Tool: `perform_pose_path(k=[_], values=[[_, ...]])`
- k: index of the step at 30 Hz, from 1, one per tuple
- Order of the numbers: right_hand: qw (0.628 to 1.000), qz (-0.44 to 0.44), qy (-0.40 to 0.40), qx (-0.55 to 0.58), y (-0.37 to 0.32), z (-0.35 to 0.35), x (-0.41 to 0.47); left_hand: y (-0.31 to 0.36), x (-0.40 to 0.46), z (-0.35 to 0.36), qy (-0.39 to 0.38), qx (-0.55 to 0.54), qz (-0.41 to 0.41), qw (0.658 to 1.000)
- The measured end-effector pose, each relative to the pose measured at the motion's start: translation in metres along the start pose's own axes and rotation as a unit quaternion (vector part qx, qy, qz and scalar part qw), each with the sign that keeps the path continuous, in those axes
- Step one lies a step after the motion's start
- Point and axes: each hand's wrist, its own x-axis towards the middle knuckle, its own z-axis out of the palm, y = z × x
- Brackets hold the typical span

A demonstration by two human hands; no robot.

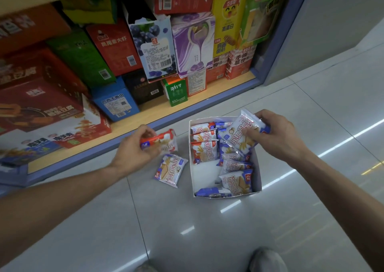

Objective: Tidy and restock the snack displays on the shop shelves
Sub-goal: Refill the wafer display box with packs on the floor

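Note:
A white open display box [257, 174] stands on the floor and holds several wafer packets, red ones at its far left and blue ones on the right. My right hand [276, 134] grips a blue-trimmed wafer packet [242, 133] above the box's far right corner. My left hand [135, 149] holds a red-trimmed wafer packet [164, 142] just left of the box, near the shelf edge. Another blue-trimmed packet [170, 170] lies loose on the floor below my left hand.
The bottom shelf [133, 124] with its blue front lip runs behind the box, packed with snack cartons such as a blue carton [115, 101] and a green carton [176, 92]. Glossy grey floor tiles [207, 230] spread toward me; a shoe [268, 260] shows at the bottom edge.

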Motion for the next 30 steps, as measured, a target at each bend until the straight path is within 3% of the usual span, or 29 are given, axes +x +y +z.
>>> perform_pose_path(k=[5, 9, 12, 14, 19, 25, 30], values=[[0.999, 0.015, -0.001, 0.029, 0.002, -0.014, 0.001, 0.067, 0.008, -0.003, -0.084, 0.055, 0.123, 0.987], [0.999, 0.01, -0.019, 0.037, 0.004, -0.023, -0.002, 0.093, 0.011, 0.039, -0.14, 0.095, 0.136, 0.976], [0.999, -0.003, -0.039, 0.037, 0.005, -0.026, -0.007, 0.088, 0.02, 0.071, -0.123, 0.167, 0.153, 0.966], [0.998, -0.01, -0.054, 0.033, 0.007, -0.025, -0.01, 0.082, 0.024, 0.086, -0.11, 0.243, 0.186, 0.946], [0.998, -0.003, -0.055, 0.026, 0.014, -0.024, -0.015, 0.068, 0.024, 0.095, -0.116, 0.318, 0.273, 0.901], [0.997, -0.011, -0.068, 0.018, 0.017, -0.024, -0.017, 0.063, 0.008, 0.085, -0.048, 0.244, 0.288, 0.925], [0.992, -0.044, -0.114, 0.027, 0.01, -0.031, -0.022, 0.072, -0.023, 0.096, -0.222, 0.242, 0.316, 0.89]])
